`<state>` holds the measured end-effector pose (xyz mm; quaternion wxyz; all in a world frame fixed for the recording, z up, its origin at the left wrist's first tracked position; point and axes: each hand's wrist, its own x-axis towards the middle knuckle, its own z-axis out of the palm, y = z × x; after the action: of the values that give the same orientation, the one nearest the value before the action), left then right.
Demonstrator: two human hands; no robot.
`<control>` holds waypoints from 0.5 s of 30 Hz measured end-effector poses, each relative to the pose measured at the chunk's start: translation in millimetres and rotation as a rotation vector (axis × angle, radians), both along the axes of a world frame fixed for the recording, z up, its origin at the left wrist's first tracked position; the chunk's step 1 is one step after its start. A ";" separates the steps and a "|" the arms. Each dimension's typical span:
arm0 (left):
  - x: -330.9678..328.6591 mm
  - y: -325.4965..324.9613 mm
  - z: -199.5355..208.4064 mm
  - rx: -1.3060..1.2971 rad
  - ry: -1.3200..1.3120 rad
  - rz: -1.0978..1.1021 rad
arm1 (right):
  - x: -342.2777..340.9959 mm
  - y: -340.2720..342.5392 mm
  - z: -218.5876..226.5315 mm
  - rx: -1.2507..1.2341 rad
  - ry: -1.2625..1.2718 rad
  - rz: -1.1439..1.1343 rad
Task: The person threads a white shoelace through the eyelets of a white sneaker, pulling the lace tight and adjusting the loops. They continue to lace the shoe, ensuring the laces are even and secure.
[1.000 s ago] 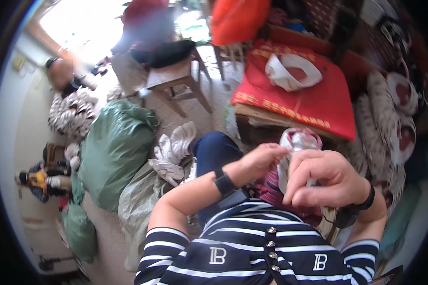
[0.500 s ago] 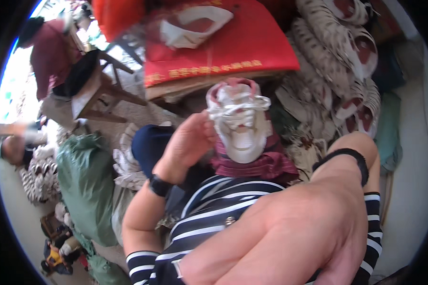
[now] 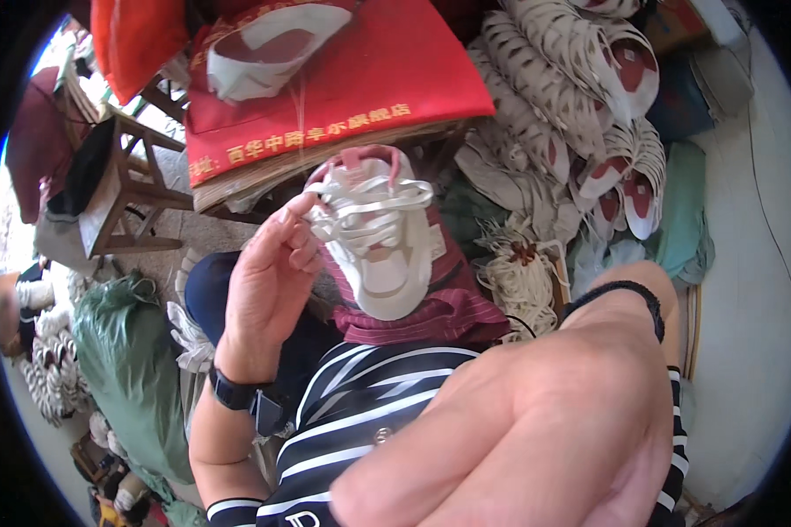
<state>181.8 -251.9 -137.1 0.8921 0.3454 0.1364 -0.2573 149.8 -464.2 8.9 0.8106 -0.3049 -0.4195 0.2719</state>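
A white lace-up shoe [image 3: 385, 263] rests on a maroon striped cloth [image 3: 453, 329] just in front of the person's belly, its toe pointing back toward the body and its pink-lined heel opening toward the surface [image 3: 250, 183], which is spread with a red sheet [image 3: 369, 70]. Its long axis runs nearly straight away from the person, slanting slightly so that the toe sits a little to the right of the heel; the upper faces up, and the sole is out of sight beneath it. White laces [image 3: 369, 206] cross the upper and cover most of the tongue. The left hand [image 3: 272, 268] reaches the shoe's left edge near the heel, its fingers bent and close together at the laces, hiding a small part of that side; whether they are clamped on a lace I cannot tell. The right hand [image 3: 518, 422] looms close to the camera, blurred and cut off by the lower edge; its fingertips cannot be made out, so I cannot tell whether its fingers are apart or together, or what they hold. It also blocks much of the striped shirt [image 3: 369, 386]. A white shoe piece [image 3: 277, 66] on the red sheet is cropped slightly at the top.
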 end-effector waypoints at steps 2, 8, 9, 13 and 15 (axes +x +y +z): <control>-3.2 -0.1 -2.6 0.194 -0.107 0.009 | 4.5 -1.3 0.3 -0.018 -0.019 -0.024; -4.5 -7.3 -13.8 0.615 -0.340 0.195 | 6.5 -11.2 4.0 -0.090 -0.068 -0.076; -0.7 -0.4 -17.4 0.654 -0.311 0.222 | 10.6 -10.6 3.0 -0.110 -0.086 -0.086; 7.3 10.0 -27.8 0.658 -0.371 0.215 | 30.7 -17.7 -6.2 -0.308 -0.153 -0.237; 17.8 16.1 -35.4 0.647 -0.339 0.220 | 44.6 -26.7 -12.3 -0.476 -0.167 -0.378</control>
<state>199.6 -235.8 -172.5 0.7690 0.6304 0.0972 -0.0429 194.4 -490.9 -3.4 0.7154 -0.5799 -0.3453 0.1808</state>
